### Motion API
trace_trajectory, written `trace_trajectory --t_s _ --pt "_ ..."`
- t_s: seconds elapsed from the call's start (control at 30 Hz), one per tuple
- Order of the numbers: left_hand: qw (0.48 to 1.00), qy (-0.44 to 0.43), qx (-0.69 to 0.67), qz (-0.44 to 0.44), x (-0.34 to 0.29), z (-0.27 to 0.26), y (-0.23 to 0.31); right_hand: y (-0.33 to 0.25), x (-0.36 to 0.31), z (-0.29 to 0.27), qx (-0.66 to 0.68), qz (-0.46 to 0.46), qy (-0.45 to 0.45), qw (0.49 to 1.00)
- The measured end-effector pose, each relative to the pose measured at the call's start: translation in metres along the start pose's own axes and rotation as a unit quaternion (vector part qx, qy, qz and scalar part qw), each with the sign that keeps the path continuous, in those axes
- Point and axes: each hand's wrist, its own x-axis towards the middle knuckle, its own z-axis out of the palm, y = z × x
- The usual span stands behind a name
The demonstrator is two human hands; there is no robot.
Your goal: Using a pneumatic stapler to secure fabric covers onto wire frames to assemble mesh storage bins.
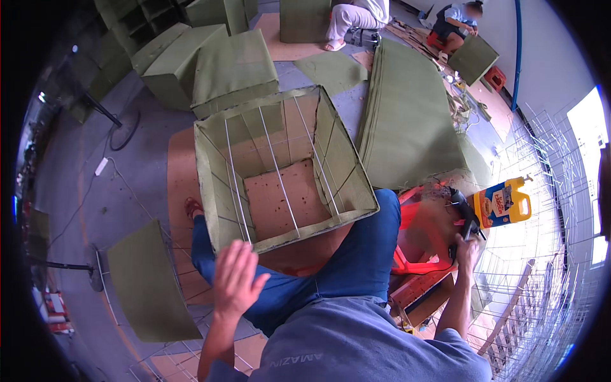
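A green fabric-covered box frame (294, 237) with thin metal wires stands tilted in front of me, between my knees. Its open side shows wires crossing it and a brown sheet beyond. My left hand (235, 280) lies flat at the frame's near left corner, fingers stretched out, holding nothing. Off to the right, my right hand (469, 250) is closed round the lower part of a black hand tool (466, 219), beside a red plastic stool (412, 239). The tool's exact kind cannot be made out.
A stack of green sheets (410, 114) lies beyond the stool. A yellow jug (503, 204) stands at right near wire grids (541, 254). Finished-looking green boxes (235, 67) sit at far left; a green panel (149, 286) lies near left. Two other people (455, 28) sit farther back.
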Motion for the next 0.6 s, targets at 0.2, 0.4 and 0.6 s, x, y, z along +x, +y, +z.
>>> trace_trajectory --t_s 0.2,0.4,0.6 --pt "0.967 0.094 -0.067 -0.226 0.071 0.017 -0.054 0.009 0.015 0.019 0.099 -0.051 0.062 0.992" --pt "0.805 0.048 -0.291 -0.515 0.078 0.051 -0.19 -0.026 -0.006 -0.009 0.424 0.012 -0.081 0.902" --pt "0.825 0.207 -0.313 -0.422 0.09 0.064 -0.171 -0.074 -0.064 -0.032 0.706 -0.103 -0.116 0.691"
